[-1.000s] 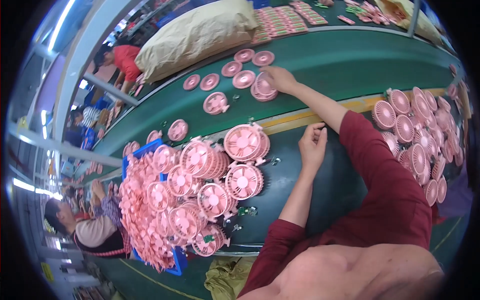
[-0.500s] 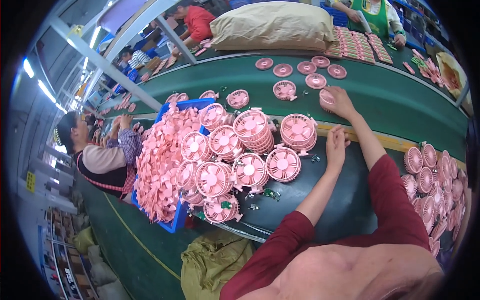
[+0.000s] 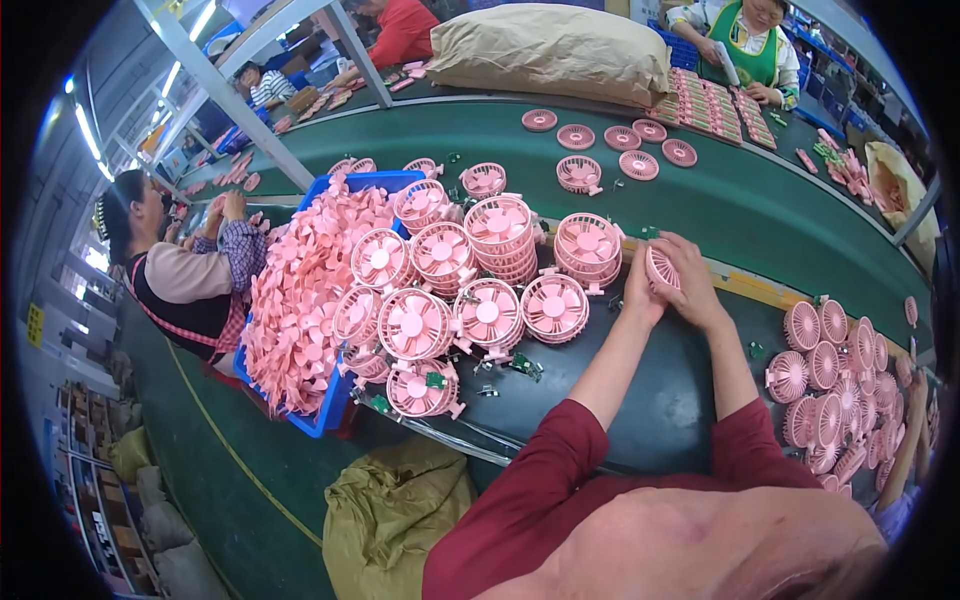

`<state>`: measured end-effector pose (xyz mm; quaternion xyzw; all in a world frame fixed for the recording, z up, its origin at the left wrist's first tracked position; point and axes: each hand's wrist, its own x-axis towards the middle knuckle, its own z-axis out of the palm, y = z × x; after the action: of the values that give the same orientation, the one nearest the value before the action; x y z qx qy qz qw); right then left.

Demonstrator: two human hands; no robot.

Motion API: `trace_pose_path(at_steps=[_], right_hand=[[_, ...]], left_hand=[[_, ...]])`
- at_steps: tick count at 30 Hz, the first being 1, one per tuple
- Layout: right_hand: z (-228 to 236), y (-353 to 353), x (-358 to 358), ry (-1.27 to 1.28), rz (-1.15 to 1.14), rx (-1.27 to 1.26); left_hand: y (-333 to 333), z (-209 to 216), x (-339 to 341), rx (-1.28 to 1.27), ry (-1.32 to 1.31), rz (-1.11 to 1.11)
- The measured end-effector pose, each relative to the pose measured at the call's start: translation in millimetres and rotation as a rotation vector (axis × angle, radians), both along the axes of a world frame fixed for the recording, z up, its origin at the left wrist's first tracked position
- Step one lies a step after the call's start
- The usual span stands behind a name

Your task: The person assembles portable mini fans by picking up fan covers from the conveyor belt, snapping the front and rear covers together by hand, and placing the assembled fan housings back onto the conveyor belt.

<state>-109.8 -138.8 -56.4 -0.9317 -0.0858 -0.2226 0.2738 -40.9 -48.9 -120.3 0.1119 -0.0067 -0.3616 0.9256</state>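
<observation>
A pink round fan grille [image 3: 661, 267] is held on edge between my two hands, over the near edge of the conveyor belt. My left hand [image 3: 641, 292] closes on its near left side, while my right hand [image 3: 693, 278] wraps it from the right; the fingers partly hide it. Just left of my hands stands a short stack of pink fan housings [image 3: 587, 243] with blades inside. More stacked fan housings [image 3: 499, 232] crowd the bench further left, with small green circuit boards [image 3: 524, 366] and wires among them.
A blue bin [image 3: 318, 424] heaped with pink fan blades stands at left. Loose pink grilles [image 3: 637, 165] lie on the green conveyor belt [image 3: 440, 135]. Assembled pink fans [image 3: 822, 365] pile up at right, near another person's arm [image 3: 905, 440]. Other people work left and across.
My right hand has drawn the pink grille from the belt toward me. My left hand has come up to it, and both now hold it. An arm has appeared at far right.
</observation>
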Motion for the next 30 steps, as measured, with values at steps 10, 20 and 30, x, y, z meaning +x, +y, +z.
trace_pose_path(at_steps=[10,20,30], right_hand=[[-31.2,11.9,-2.5,-0.017,0.07,0.935],[-17.4,10.2,3.7,0.07,0.049,1.014],[-26.9,27.4,2.3,-0.118,-0.171,0.72]], left_hand=[[-6.5,25.7,-36.1,0.859,-1.059,0.984],[-4.5,28.0,-35.1,0.709,-0.887,0.659],[1.0,19.6,-32.1,0.992,-0.94,0.739]])
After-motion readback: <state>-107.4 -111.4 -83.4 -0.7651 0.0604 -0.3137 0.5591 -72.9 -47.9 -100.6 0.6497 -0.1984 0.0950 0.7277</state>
